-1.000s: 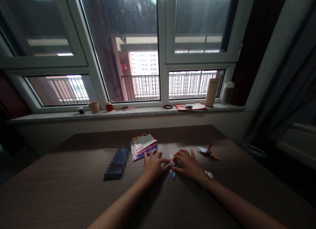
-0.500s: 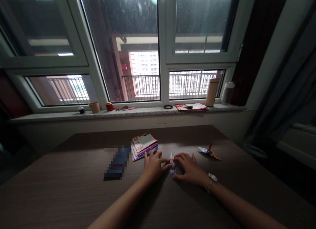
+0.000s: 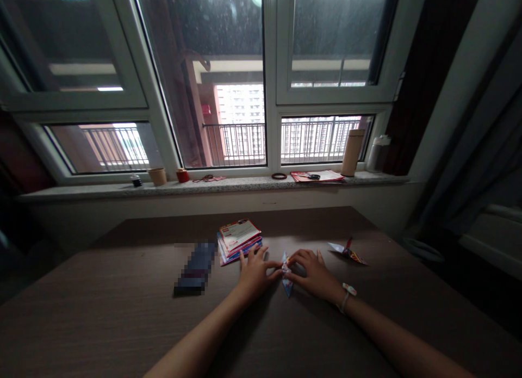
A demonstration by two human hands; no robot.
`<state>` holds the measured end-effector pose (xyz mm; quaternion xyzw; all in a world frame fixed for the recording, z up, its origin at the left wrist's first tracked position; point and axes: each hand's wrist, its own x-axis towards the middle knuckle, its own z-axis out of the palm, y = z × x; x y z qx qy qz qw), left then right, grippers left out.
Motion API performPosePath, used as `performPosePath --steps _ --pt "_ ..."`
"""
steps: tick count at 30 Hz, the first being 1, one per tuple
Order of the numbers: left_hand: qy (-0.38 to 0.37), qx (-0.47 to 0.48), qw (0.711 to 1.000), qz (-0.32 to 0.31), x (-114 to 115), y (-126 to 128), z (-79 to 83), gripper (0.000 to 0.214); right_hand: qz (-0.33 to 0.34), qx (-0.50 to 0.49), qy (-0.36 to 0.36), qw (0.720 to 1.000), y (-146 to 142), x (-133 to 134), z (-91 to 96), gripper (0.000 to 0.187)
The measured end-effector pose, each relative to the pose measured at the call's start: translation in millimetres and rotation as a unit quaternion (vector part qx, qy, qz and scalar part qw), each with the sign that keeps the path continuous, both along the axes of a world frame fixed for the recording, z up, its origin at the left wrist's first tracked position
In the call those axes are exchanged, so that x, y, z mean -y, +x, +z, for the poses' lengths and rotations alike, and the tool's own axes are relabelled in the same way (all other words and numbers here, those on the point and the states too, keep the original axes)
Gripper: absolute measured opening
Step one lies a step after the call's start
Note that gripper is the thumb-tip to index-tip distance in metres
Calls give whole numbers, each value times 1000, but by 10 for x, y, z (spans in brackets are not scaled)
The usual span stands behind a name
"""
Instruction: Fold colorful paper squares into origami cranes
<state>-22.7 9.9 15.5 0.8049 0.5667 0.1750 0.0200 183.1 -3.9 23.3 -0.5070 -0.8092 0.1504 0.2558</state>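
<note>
Folded paper piece [image 3: 287,286] lay just right of the paper stack [image 3: 239,237], long axis running away from stack toward the person, sharp tip nearest. Left hand [image 3: 255,272] and right hand [image 3: 315,273] pinched its middle, fingers spread.

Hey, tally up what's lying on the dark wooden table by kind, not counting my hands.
Folded patterned paper pieces: 2, the blue-tipped piece between left hand and right hand, the winged piece further right
Stack of colourful printed paper sheets: 1
Dark flat rectangular object: 1
Total: 4
</note>
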Motion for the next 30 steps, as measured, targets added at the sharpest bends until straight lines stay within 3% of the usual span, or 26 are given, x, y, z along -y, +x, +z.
performPosePath --steps 7,17,30 --pt "-7 -5 1000 2 -14 -6 27 21 -16 63 65 996 -74 -4 -10 31" --pt "1 -9 1000 3 2 -4 53 22 10 58 15 998 -9 35 1 54" --pt "53 0 998 -18 1 -3 -46 22 45 70 -9 997 63 40 6 68"
